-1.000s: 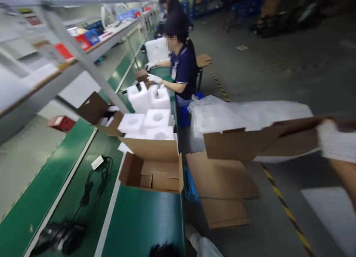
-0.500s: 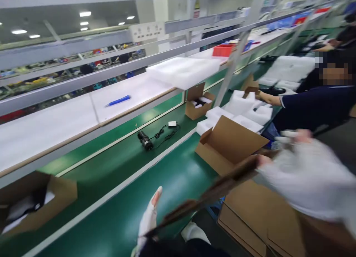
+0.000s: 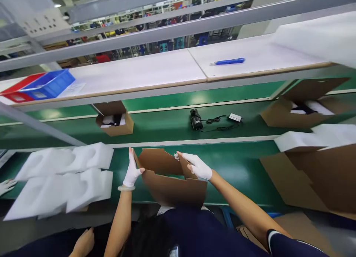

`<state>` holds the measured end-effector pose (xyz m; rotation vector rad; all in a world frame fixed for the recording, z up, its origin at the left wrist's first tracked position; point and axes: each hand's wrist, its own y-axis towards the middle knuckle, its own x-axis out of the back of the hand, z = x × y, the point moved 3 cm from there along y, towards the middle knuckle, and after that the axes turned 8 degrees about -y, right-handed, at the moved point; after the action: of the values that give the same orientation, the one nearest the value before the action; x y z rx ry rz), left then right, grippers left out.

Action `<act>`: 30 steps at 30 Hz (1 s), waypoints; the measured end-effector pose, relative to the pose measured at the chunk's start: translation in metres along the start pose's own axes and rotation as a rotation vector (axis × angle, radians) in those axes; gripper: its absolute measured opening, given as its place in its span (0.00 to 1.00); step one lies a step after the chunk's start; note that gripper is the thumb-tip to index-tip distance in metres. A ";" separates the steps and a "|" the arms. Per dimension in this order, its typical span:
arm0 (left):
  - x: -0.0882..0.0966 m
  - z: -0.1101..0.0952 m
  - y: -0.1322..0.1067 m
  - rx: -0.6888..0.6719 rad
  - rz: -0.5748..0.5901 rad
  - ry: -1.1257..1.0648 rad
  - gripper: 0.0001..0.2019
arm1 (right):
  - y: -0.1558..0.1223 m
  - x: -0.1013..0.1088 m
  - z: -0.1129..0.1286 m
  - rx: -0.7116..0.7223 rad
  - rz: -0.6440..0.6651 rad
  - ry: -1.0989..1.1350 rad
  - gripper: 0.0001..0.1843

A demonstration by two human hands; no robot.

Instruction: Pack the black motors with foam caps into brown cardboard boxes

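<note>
My left hand (image 3: pixel 132 171) and my right hand (image 3: pixel 196 167), both in white fingerless gloves, grip opposite edges of a partly folded brown cardboard box (image 3: pixel 169 183) above the green conveyor belt (image 3: pixel 236 164). Its flaps stand up between my hands, and its lower part is hidden behind a dark-haired head and navy sleeve. To the left of my left hand lie white moulded foam inserts (image 3: pixel 61 179). A black cylindrical device (image 3: pixel 196 119) with a coiled cable and white adapter (image 3: pixel 235 117) sits on the far belt.
An open carton with white contents (image 3: pixel 114 125) and a larger one (image 3: pixel 294 114) stand on the far belt. A blue pen (image 3: pixel 227 61) and blue and red crates (image 3: pixel 50 85) rest on the white shelf (image 3: pixel 139 68). Flat cardboard (image 3: pixel 308 179) lies right; a co-worker's hand (image 3: pixel 5 186) shows left.
The view has swung left along the belt. My hands have come closer together, and the cardboard, earlier seen edge-on and stretched between them, now sits folded over the belt.
</note>
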<state>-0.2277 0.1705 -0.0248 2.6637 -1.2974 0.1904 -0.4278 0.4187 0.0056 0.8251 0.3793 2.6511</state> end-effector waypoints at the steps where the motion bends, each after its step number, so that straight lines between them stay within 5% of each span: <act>1: 0.007 0.004 0.002 0.011 -0.001 0.009 0.64 | 0.003 -0.011 -0.008 -0.059 0.013 0.057 0.39; 4: 0.016 0.020 -0.001 0.063 -0.007 -0.010 0.61 | 0.002 -0.031 -0.036 -0.318 -0.054 0.192 0.45; 9: 0.009 0.036 -0.011 0.075 -0.091 -0.003 0.48 | -0.021 -0.045 -0.058 -0.657 -0.345 0.370 0.47; 15: 0.001 0.040 0.001 0.066 -0.069 0.040 0.43 | -0.027 -0.064 -0.050 -1.026 -0.254 0.070 0.45; 24: -0.012 0.070 0.031 0.186 -0.090 -0.408 0.41 | -0.016 -0.054 -0.058 -1.055 -0.061 -0.063 0.39; 27: -0.019 0.076 0.041 0.284 0.112 -0.405 0.44 | -0.017 -0.054 -0.056 -0.954 0.103 -0.218 0.32; 30: -0.029 0.074 0.050 0.323 0.341 -0.148 0.48 | -0.019 -0.049 -0.054 -0.932 0.289 -0.294 0.30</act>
<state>-0.2817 0.1471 -0.0972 2.7305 -1.9153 0.2708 -0.4173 0.4092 -0.0682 0.9328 -1.0340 2.4373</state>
